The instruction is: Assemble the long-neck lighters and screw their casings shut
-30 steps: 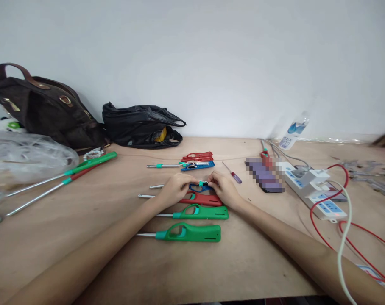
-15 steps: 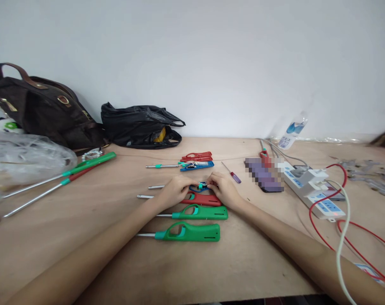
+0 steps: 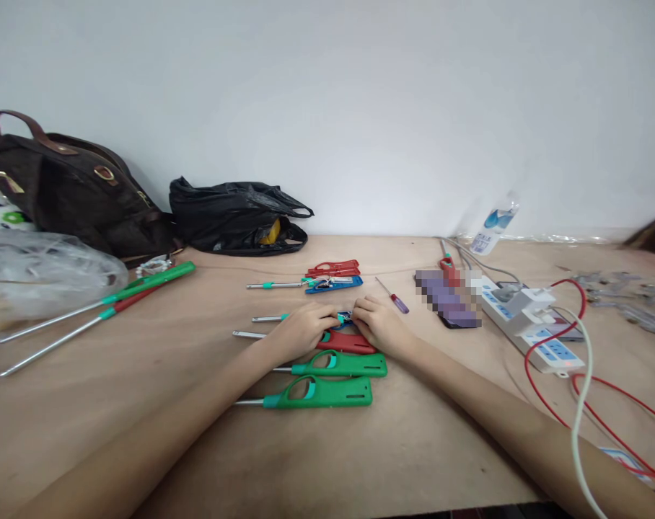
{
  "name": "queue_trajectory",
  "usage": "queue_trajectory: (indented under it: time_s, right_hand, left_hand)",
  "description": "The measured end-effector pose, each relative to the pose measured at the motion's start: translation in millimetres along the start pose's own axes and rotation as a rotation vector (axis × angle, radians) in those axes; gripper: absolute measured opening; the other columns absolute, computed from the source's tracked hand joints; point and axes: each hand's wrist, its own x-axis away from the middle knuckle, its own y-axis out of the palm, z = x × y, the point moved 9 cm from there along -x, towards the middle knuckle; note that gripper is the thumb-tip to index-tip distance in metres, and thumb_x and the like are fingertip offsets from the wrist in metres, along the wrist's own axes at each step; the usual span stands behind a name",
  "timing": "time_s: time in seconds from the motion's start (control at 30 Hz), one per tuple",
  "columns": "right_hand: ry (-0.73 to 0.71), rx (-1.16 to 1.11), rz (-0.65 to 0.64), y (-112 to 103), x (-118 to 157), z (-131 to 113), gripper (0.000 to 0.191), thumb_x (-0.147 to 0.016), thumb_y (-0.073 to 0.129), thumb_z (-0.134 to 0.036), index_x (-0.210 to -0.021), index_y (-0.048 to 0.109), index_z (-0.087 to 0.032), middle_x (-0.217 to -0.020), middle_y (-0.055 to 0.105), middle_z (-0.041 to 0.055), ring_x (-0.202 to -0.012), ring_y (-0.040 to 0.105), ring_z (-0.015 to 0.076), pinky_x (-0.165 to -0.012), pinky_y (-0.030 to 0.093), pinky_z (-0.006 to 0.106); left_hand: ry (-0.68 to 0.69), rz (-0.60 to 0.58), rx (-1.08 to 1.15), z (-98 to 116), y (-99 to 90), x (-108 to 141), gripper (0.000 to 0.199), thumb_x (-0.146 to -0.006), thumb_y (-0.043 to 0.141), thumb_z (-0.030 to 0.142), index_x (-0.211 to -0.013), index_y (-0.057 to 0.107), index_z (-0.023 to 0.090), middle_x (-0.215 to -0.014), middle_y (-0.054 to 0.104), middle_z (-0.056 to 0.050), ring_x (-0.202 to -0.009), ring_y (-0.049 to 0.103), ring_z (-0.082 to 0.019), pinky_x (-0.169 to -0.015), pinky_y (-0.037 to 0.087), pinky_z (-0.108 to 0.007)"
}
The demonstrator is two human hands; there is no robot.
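Between my hands lies an opened blue gas lighter [image 3: 345, 318], its metal barrel reaching out to the left and small inner parts showing. My left hand [image 3: 304, 330] is closed on its trigger end, while my right hand [image 3: 380, 326] pinches it at the handle end. Fingers hide much of the blue body. Just below, a red lighter [image 3: 349, 342] is partly covered by my left hand. Nearer to me lie a green lighter [image 3: 354, 364] and another green lighter [image 3: 338, 393]. Beyond my hands is a second opened blue lighter [image 3: 335, 285] beside red shell halves [image 3: 332, 268].
A purple-handled screwdriver [image 3: 397, 301] and a phone [image 3: 449, 299] lie to the right, near a power strip [image 3: 527, 324] with red and white cables. A water bottle [image 3: 494, 225] leans by the wall. Left are a black plastic bag [image 3: 230, 216], a dark backpack [image 3: 84, 191] and long lighters [image 3: 154, 276].
My left fingers have shifted slightly right over the blue lighter, and my right fingers have curled closer to it. The view has moved a little; the other things lie as before.
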Motion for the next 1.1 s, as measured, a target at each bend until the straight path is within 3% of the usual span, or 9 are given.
queue_trajectory:
  time_s: [0.33,0.63,0.73,0.97,1.1]
  right_hand:
    - [-0.144,0.170,-0.150,3,4,-12,0.017,-0.087,0.049,-0.011,-0.084,0.065,-0.016,-0.087,0.060,0.0106,-0.084,0.052,0.0223,-0.077,0.039,0.035]
    - [0.232,-0.209,-0.014,-9,-7,24,0.013,-0.082,0.051,-0.009,-0.082,0.062,-0.016,-0.082,0.063,0.0043,-0.074,0.055,0.0154,-0.068,0.040,0.026]
    - [0.227,-0.192,-0.012,-8,-16,20,0.012,-0.080,0.054,-0.007,-0.078,0.062,-0.016,-0.078,0.063,0.0040,-0.073,0.055,0.0154,-0.066,0.039,0.025]
    - [0.218,-0.143,-0.179,3,-31,9,0.011,-0.075,0.058,-0.008,-0.075,0.065,-0.016,-0.071,0.066,0.0039,-0.062,0.054,0.0144,-0.056,0.034,0.024]
    - [0.255,-0.150,-0.169,8,-32,13,0.012,-0.073,0.058,-0.008,-0.075,0.066,-0.016,-0.071,0.067,0.0042,-0.062,0.055,0.0145,-0.057,0.035,0.024]
  left_hand:
    - [0.004,-0.012,0.003,-1,3.9,3,0.034,-0.082,0.042,0.003,-0.101,0.067,0.015,-0.109,0.066,-0.008,-0.099,0.061,-0.021,-0.089,0.050,-0.036]
    - [-0.056,0.011,0.076,-6,-2.4,5,0.040,-0.078,0.041,0.000,-0.103,0.067,0.018,-0.120,0.056,-0.009,-0.112,0.054,-0.020,-0.095,0.048,-0.034]
    - [-0.052,0.019,0.084,-4,-4.4,4,0.040,-0.077,0.041,-0.001,-0.101,0.067,0.018,-0.120,0.054,-0.009,-0.112,0.053,-0.021,-0.095,0.047,-0.035]
    - [-0.064,0.019,0.086,-4,-6.5,3,0.037,-0.073,0.042,-0.001,-0.094,0.067,0.017,-0.114,0.055,-0.009,-0.109,0.052,-0.022,-0.095,0.046,-0.036]
    - [-0.072,0.014,0.089,-7,-5.1,5,0.039,-0.072,0.042,-0.002,-0.096,0.066,0.017,-0.113,0.054,-0.009,-0.107,0.052,-0.022,-0.094,0.046,-0.035]
